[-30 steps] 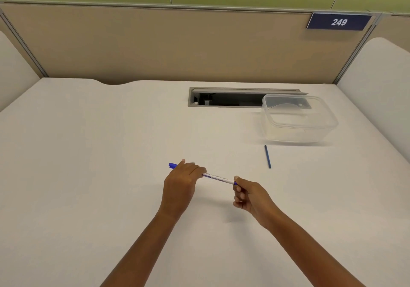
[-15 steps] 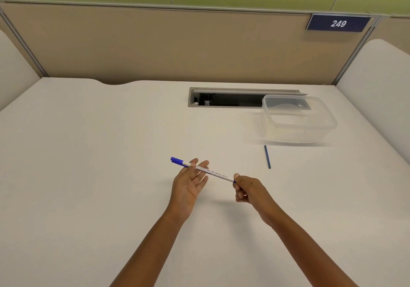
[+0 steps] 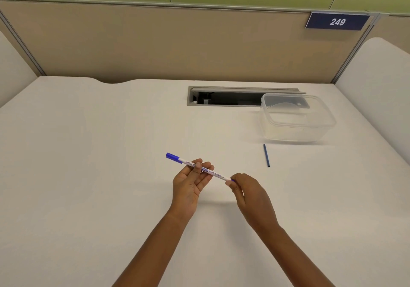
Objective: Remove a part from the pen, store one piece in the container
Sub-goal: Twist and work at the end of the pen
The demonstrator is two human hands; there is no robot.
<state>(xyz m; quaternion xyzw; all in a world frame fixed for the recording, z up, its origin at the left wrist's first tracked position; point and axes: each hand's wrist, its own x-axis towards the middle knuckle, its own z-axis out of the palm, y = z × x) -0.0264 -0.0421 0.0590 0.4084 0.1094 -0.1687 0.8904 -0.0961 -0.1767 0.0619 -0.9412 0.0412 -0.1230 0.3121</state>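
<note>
Progress seems partial to us: a thin blue rod (image 3: 266, 155) lies right of centre, near the empty-looking container (image 3: 297, 131) at upper right, while our left hand (image 3: 188, 184) and right hand (image 3: 249, 194) each pinch the pen (image 3: 216, 173) at mid-frame, nothing stored yet.

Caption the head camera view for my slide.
A whiteboard marker held between left hand and right hand; thin blue stick lies near the clear container.

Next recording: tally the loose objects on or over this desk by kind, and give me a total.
pen: 1
thin blue rod: 1
clear container: 1
Total: 3
</note>
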